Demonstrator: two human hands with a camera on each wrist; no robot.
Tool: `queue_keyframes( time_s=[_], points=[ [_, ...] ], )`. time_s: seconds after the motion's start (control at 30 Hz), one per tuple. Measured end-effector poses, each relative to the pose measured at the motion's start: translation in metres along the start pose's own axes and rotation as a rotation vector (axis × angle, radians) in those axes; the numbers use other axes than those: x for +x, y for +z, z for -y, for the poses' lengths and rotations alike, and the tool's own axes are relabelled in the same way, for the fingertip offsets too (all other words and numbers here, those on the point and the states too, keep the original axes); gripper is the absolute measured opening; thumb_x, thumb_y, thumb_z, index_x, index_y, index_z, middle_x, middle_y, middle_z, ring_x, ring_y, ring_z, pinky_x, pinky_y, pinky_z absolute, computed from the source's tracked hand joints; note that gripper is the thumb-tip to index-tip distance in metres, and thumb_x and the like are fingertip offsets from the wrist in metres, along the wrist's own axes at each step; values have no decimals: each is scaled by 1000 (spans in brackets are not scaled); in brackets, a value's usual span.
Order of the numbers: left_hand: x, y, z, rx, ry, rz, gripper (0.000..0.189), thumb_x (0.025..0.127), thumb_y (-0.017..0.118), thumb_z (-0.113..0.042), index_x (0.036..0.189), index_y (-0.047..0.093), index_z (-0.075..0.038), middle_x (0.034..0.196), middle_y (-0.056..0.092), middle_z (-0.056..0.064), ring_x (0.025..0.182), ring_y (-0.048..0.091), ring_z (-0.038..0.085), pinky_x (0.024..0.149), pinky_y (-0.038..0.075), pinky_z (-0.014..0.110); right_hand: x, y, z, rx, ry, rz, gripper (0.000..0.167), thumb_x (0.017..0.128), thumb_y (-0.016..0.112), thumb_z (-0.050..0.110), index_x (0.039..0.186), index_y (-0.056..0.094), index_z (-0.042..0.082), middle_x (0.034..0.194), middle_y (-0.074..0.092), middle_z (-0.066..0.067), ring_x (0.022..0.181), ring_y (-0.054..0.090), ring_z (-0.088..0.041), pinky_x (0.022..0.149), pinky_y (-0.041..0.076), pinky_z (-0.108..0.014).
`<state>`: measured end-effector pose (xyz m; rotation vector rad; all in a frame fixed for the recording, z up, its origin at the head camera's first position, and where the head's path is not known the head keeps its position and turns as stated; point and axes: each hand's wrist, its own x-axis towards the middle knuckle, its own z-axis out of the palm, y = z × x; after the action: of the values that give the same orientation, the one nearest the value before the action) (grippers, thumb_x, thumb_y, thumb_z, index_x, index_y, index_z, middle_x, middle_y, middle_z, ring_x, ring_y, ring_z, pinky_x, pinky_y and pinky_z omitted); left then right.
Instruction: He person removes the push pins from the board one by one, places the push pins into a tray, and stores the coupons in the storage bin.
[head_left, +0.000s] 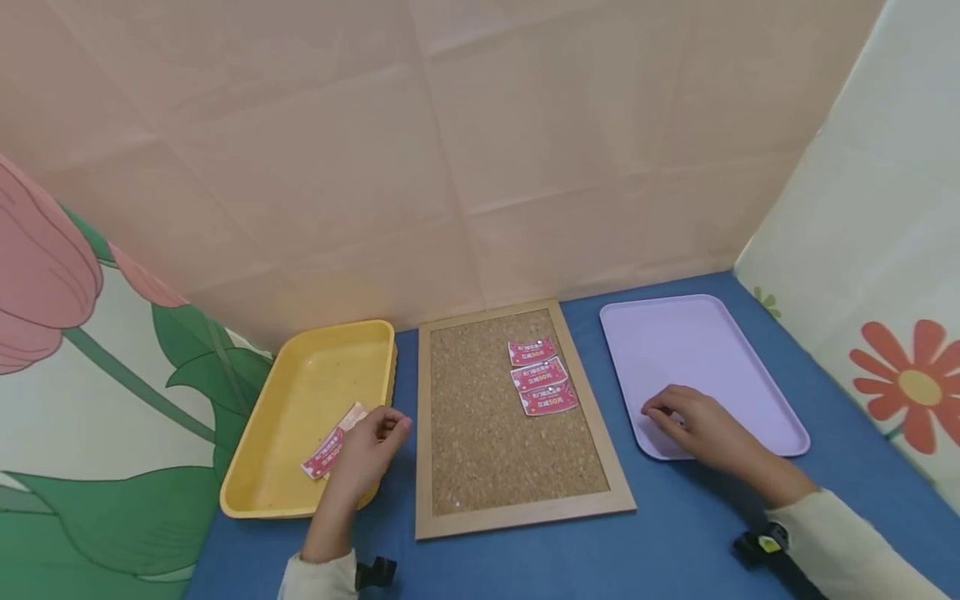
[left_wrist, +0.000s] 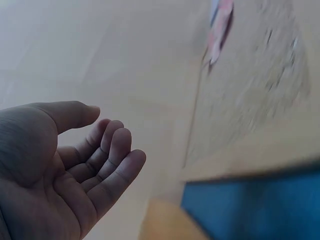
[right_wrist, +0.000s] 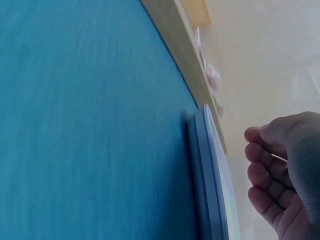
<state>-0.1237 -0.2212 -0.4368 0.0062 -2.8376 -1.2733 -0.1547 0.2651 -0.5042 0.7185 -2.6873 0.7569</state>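
Coupons (head_left: pixel 539 375), pink with pale print, lie in a column of three on a wood-framed cork board (head_left: pixel 480 442), towards its far right corner and just inside the right edge of the frame; their edges touch or slightly overlap. One more pink coupon (head_left: pixel 322 457) lies in the yellow tray (head_left: pixel 296 396), near the tray's front right corner, slanting, with a paler strip (head_left: pixel 356 413) against it. Over that tray's right edge is the left hand (head_left: pixel 365 450), its fingers loosely curved, with a narrow gap to the thumb and nothing in its grasp; in the head view it covers part of the slips, and I cannot tell whether it touches them. Above the front left corner of the purple tray (head_left: pixel 675 346), the right hand (head_left: pixel 705 429) has its fingers bent and its thumb close to the forefinger; I cannot tell whether anything small sits between them. On the blue worktop (head_left: pixel 517 567), the yellow tray stands by the left edge, the purple tray by the right edge, and the board between them, its far edge near the beige backdrop (head_left: pixel 300 167).
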Motion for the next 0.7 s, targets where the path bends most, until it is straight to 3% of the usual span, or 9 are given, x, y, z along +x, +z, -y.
queue_keyframes(
  time_s=[0.17,0.37,0.7],
  points=[
    [7,25,-8,-63,38,89,20,97,61,-30,101,65,-11,88,64,-1,79,61,15,66,50,30,7,10,14,40,15,1,7,89,72,12,95,72,14,88,62,11,81,57,-5,70,54,-35],
    [15,44,-21,-103,86,167,22,98,59,-29,103,64,-8,90,64,1,82,62,18,68,51,30,21,22,31,80,16,19,5,92,69,16,95,72,15,86,61,12,80,56,-4,72,53,-35],
    [33,86,-35,-123,46,214,26,99,57,-34,107,65,-10,91,64,-3,82,61,13,69,50,30,46,35,49,129,-12,55,9,93,67,20,99,73,16,92,63,12,85,58,-5,75,53,-35]
  ],
)
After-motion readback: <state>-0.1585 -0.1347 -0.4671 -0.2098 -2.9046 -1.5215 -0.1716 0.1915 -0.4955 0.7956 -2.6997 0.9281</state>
